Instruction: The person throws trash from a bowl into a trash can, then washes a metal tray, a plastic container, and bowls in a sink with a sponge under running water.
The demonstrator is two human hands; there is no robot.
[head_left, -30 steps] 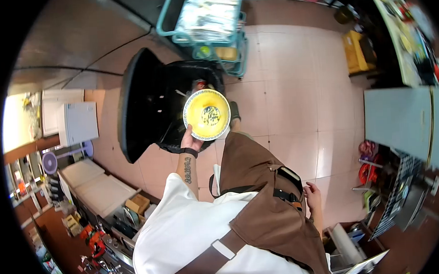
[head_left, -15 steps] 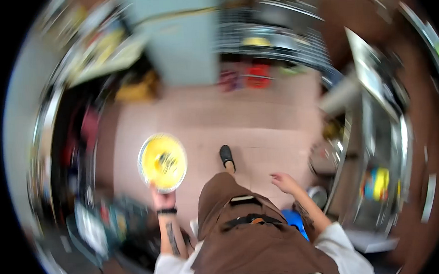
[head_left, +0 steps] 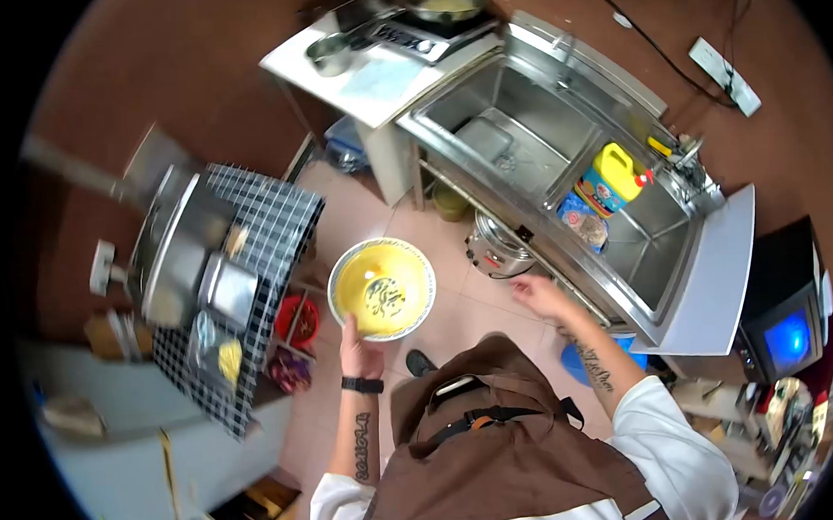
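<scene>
The left hand [head_left: 360, 355] is closed on the near left rim of the yellow bowl [head_left: 382, 289]. The thumb lies over the rim; the fingers are mostly hidden beneath the wall. The bowl is above the floor, its inside facing the camera. The right hand [head_left: 541, 296] is half open, palm down, fingers loosely bent. It is nearest to the lidded cooker [head_left: 498, 247] and the front edge of the sink unit [head_left: 546, 194]; whether it touches either cannot be told.

Edges, from left: the table with the checked cloth [head_left: 270, 206] bounds the left side, its right edge near the bowl. A red basket [head_left: 296, 321] is on the floor below that edge. Tiled floor [head_left: 449, 268] extends around the bowl and on to the cooker, giving open room between table and sink unit. The white counter [head_left: 386, 89] bounds the far side. The sink unit's front edge runs diagonally along the right. A blue container [head_left: 574, 365] occupies the floor beneath the right forearm [head_left: 597, 350].
</scene>
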